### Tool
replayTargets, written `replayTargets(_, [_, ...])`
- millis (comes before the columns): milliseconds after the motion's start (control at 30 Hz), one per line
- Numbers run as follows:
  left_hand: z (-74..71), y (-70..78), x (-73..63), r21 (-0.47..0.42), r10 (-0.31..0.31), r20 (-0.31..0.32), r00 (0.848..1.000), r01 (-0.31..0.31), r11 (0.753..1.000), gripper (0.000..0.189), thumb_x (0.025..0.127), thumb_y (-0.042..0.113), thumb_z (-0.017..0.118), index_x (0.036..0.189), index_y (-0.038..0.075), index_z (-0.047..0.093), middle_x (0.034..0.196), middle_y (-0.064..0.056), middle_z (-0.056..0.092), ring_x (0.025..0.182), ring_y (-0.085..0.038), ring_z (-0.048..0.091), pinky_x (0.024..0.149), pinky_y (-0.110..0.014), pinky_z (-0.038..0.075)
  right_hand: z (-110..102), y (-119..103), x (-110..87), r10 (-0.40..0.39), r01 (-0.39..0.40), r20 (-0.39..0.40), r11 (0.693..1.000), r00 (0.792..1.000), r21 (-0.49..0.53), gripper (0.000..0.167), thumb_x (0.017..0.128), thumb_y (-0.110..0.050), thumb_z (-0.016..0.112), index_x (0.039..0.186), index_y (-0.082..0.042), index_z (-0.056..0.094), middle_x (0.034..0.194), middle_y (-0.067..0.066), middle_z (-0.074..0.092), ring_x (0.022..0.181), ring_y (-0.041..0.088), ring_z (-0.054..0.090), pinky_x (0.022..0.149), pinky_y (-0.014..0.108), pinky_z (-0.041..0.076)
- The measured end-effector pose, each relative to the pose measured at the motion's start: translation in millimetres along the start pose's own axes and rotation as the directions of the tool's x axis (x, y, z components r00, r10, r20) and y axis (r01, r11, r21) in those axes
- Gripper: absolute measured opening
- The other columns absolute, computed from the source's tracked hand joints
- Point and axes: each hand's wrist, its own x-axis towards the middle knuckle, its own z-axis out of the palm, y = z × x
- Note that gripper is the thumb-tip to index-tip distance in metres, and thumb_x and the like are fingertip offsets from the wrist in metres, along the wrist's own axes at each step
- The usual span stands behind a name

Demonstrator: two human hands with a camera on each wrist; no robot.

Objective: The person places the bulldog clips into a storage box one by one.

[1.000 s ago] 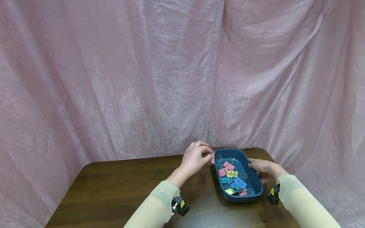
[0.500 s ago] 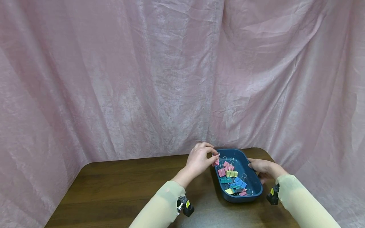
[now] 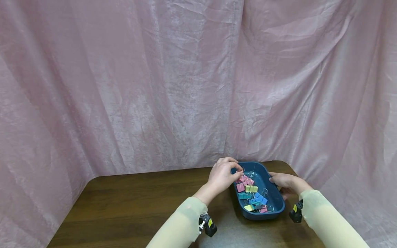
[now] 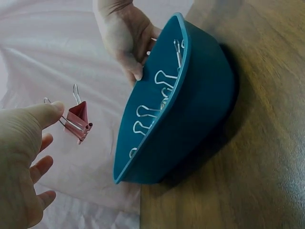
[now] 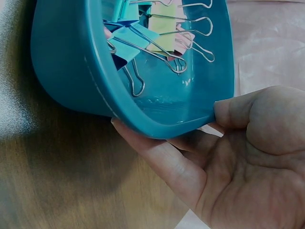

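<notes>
In the head view my left hand (image 3: pixel 222 175) is over the far left rim of a blue plastic bin (image 3: pixel 274 212). Thumb and finger pinch a pink binder clip (image 4: pixel 78 121) by one of its wire handles, as the left wrist view shows. Other pink, yellow, teal and blue binder clips (image 3: pixel 258 198) lie jumbled in the bin. My right hand (image 3: pixel 286 182) grips the bin's right side. Its thumb (image 5: pixel 233 112) is at the rim and its fingers lie against the outer wall. In the left wrist view the near wall hides most of the clips.
The bin stands on a brown wooden table (image 3: pixel 139 203), near its right end. A pink curtain (image 3: pixel 186 86) hangs directly behind the table's far edge. A small black camera (image 3: pixel 209 225) sits on the left wrist.
My left hand has moved right with the pink binder clip, from outside the bin's left rim to over it. The right hand holds the bin, which has shifted very slightly left.
</notes>
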Motion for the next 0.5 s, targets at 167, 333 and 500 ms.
replayTargets(167, [3.3, 1.9, 0.9, 0.003, -0.004, 0.011, 1.0, 0.004, 1.0, 0.014, 0.093, 0.04, 0.076, 0.101, 0.03, 0.081, 0.118, 0.01, 0.065, 0.115, -0.015, 0.056, 0.099, -0.035, 0.046, 0.8, -0.5, 0.3, 0.004, -0.004, -0.004, 1.0, 1.0, -0.003, 0.059, 0.109, -0.013, 0.034, 0.164, -0.011, 0.012, 0.126, 0.03, 0.052, 0.081, 0.037, 0.07, 0.066, 0.047, 0.061])
replayTargets(333, [4.5, 3.6, 2.7, 0.02, -0.008, 0.018, 1.0, 0.008, 1.0, 0.015, 0.093, 0.042, 0.075, 0.101, 0.03, 0.081, 0.119, 0.009, 0.066, 0.116, -0.015, 0.056, 0.1, -0.034, 0.046, 0.5, 0.3, 0.9, 0.002, -0.002, -0.007, 1.0, 1.0, -0.008, 0.059, 0.109, -0.013, 0.036, 0.164, -0.011, 0.013, 0.127, 0.031, 0.051, 0.081, 0.038, 0.07, 0.066, 0.047, 0.061])
replayTargets(500, [5.3, 5.6, 4.5, 0.032, -0.005, 0.023, 1.0, 0.004, 0.999, 0.014, 0.093, 0.04, 0.076, 0.101, 0.03, 0.081, 0.119, 0.01, 0.066, 0.116, -0.015, 0.057, 0.099, -0.034, 0.046, 0.3, 2.0, 0.8, 0.0, -0.001, -0.015, 1.0, 1.0, -0.011, 0.059, 0.11, -0.015, 0.037, 0.164, -0.011, 0.013, 0.127, 0.031, 0.052, 0.081, 0.038, 0.07, 0.068, 0.048, 0.061])
